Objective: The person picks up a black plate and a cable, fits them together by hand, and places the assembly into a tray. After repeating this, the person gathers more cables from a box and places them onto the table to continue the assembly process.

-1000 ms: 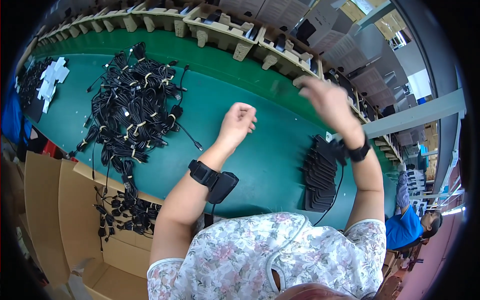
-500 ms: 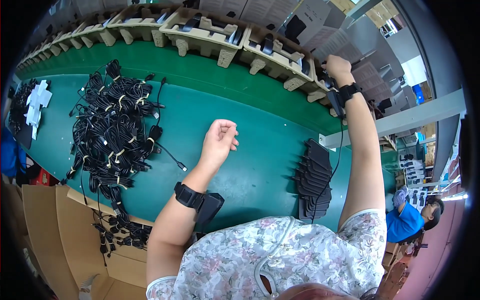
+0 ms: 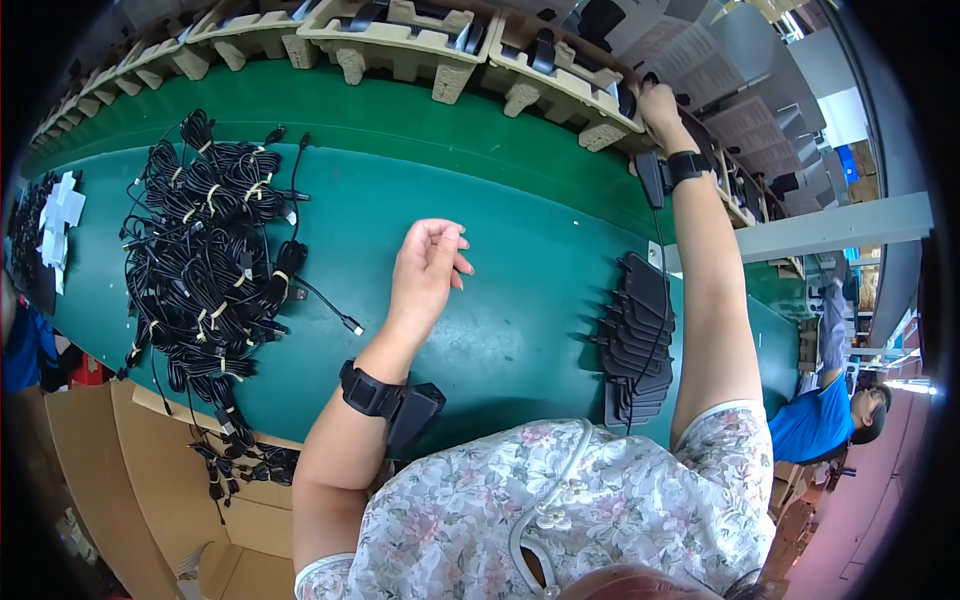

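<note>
My left hand (image 3: 432, 262) hovers over the green table (image 3: 500, 350), its fingers loosely curled with nothing visible in them. Out at the upper right, my right hand (image 3: 660, 108) reaches to the tan molded-pulp trays (image 3: 570, 85), by the end of the nearest one. Its fingers are bent and partly hidden; a small dark piece shows at their tips, too little to name. Black cables tied in bundles (image 3: 205, 270) make a heap left of my left hand. Overlapping flat black pieces (image 3: 635, 345) lie in a row below my right forearm.
Black devices are strapped to both wrists, a thin cable running from the right one. A grey metal bar (image 3: 820, 235) crosses at the right. Below the table's left edge stands an open cardboard box (image 3: 150, 470). A person in blue (image 3: 815, 420) is at the far right.
My right hand has shifted slightly left and farther away along the trays. The left hand stays curled in nearly the same place. The view has moved slightly, and the person at right has stretched an arm out.
</note>
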Demonstrator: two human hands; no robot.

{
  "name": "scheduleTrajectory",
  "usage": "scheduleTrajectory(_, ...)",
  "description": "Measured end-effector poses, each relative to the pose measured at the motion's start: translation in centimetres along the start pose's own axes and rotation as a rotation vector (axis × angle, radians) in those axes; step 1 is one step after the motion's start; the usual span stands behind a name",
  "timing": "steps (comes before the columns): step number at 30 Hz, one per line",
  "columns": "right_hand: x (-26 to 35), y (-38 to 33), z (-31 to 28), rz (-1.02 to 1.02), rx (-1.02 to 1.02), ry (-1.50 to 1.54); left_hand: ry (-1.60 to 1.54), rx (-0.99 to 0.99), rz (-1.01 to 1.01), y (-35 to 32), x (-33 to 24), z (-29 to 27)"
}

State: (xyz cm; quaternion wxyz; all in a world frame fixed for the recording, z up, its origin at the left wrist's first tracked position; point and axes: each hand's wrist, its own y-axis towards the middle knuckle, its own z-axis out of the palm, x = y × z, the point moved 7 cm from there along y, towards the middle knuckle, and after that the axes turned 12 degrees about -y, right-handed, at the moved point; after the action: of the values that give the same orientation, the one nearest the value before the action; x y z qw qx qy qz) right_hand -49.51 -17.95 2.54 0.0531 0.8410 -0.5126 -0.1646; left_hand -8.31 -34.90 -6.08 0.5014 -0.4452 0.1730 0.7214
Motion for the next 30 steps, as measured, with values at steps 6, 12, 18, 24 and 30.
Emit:
scheduleTrajectory(6, 2.4, -4.5, -5.8, 0.034, -0.132, -0.382, -0.004, -0.009, -0.001, -0.1, 0.0, -0.5)
scheduleTrajectory(12, -2.1, -3.3, -1.4, 0.107, -0.075, -0.009, 0.004, -0.002, -0.009, -0.2, 0.1, -0.2)
scheduleTrajectory(18, -2.8, -1.2, -0.4, -0.082, -0.003, -0.045, 0.029, 0.010, 0.019, -0.1, -0.4, -0.1)
scheduleTrajectory(24, -1.8, -3.0, -2.4, -0.330, -0.075, -0.150, 0.072, 0.013, 0.019, 0.0, -0.1, -0.3)
scheduleTrajectory(30, 1.7, -13.1, -10.4, -0.263, 0.008, -0.144, 0.042, 0.018, 0.021, 0.2, 0.2, -0.1)
